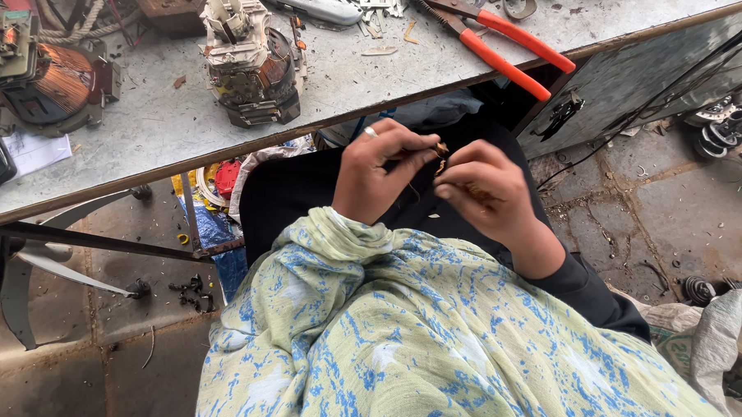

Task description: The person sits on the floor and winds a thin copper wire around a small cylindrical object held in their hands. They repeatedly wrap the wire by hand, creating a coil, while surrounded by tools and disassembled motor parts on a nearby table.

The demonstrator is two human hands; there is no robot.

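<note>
A small brown piece (441, 154), perhaps copper wire, sits between both hands, held over the lap just below the near edge of the table (162, 117). The left hand (378, 171) is curled nearly closed, thumb and fingers pinching one end; a ring shows on one finger. The right hand (481, 180) is likewise pinched tight on the other end, with a thin strand trailing under it. As a judgement, the work on the piece looks midway: it is gripped and being picked at or twisted, and nothing finished shows beside it.

On the table, near its front edge, stands a stripped motor (249, 61); red-handled pliers (497, 44) lie toward the right end, and a copper coil (54, 84) sits at the left end. A green and blue cloth (408, 339) covers the lap.

The piece is mostly hidden by the fingers, so its shape and make are hard to tell. The coil and far tools are cut off by the frame's edge
</note>
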